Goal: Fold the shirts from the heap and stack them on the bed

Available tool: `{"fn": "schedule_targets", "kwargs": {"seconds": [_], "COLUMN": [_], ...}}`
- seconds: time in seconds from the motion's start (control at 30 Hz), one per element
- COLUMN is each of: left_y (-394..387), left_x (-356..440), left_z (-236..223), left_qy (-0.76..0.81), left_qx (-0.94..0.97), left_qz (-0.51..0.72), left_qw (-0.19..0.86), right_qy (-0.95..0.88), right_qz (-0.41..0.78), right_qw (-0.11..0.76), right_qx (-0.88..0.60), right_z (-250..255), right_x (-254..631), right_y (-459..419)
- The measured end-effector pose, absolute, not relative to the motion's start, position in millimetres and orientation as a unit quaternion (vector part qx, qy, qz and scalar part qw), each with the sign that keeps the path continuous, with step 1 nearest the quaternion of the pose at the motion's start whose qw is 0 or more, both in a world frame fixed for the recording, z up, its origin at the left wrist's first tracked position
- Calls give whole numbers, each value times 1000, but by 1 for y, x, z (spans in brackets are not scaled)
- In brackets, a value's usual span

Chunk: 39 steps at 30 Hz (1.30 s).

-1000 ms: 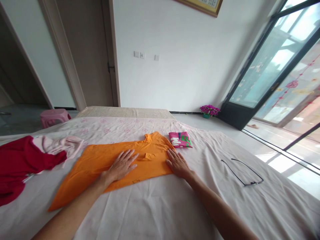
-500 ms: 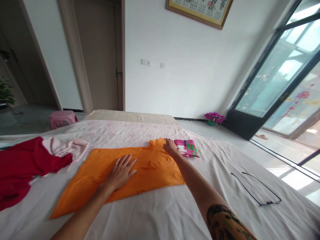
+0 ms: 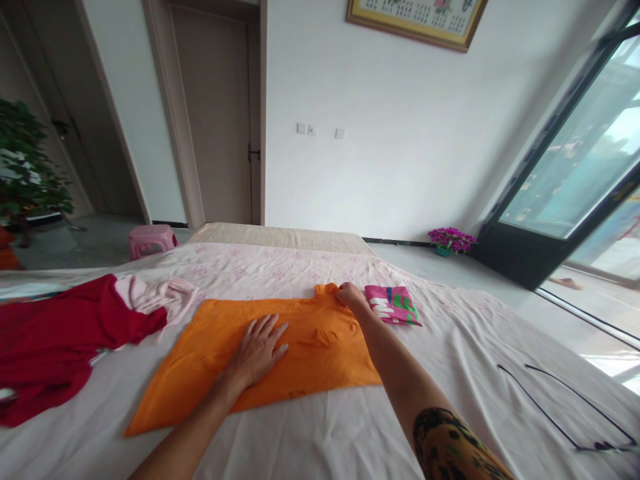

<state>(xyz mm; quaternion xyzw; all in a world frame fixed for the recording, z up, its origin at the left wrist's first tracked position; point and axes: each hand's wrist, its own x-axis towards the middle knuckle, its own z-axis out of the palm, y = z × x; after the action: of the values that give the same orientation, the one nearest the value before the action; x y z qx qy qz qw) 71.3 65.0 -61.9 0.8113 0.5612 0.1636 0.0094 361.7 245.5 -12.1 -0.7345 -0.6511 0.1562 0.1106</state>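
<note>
Garment (image 3: 325,363), orange, lies left of the folded pink cloth (image 3: 393,305), long axis roughly toward it; the right hand (image 3: 351,297), nearer that cloth, curls at the garment's edge, grip unclear; the left hand (image 3: 257,350), farther, rests flat, fingers spread.

The right hand (image 3: 354,297) goes from flat on the near-right end of the orange garment (image 3: 310,363) to curled at its far edge.
Its spread fingers are now bent down at the cloth by the jutting part, level with the folded pink cloth (image 3: 394,305), and the right forearm (image 3: 400,370) reaches across the garment's right end, its tattoo (image 3: 447,437) come into view; the raised fold mid-garment is down to low wrinkles (image 3: 326,338); with the view shifted, a leafy plant (image 3: 27,167) appears at left, more of the framed picture (image 3: 415,37) shows, and the glasses (image 3: 550,421) sit nearer the lower-right corner.
</note>
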Motion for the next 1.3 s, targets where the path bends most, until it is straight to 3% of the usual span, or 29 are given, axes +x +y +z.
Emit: {"fn": "schedule_targets", "kwargs": {"seconds": [0.27,0.4,0.5,0.67,0.93,1.1,1.3], "left_y": [76,85,92,99,40,-3,-15], "left_x": [56,8,-36,-74,-86,-94,-73], "left_z": [-63,-57,-54,-36,-3,-25,-20], "left_qy": [564,649,690,621,580,591,649], "left_qx": [767,691,673,765,778,790,749], "left_qz": [305,312,242,160,220,159,118], "left_qw": [25,-61,-107,-61,-101,-37,-63], "right_qy": [-714,-748,-784,-827,-787,-812,-841], "right_qz": [192,266,280,223,254,211,104], "right_qw": [264,361,319,240,328,254,221], "right_qx": [-620,-490,-452,-457,-456,-481,-483], "right_z": [9,15,8,-11,3,-7,-7], "right_x": [369,402,423,428,444,457,465], "right_y": [192,136,97,73,72,59,43]}}
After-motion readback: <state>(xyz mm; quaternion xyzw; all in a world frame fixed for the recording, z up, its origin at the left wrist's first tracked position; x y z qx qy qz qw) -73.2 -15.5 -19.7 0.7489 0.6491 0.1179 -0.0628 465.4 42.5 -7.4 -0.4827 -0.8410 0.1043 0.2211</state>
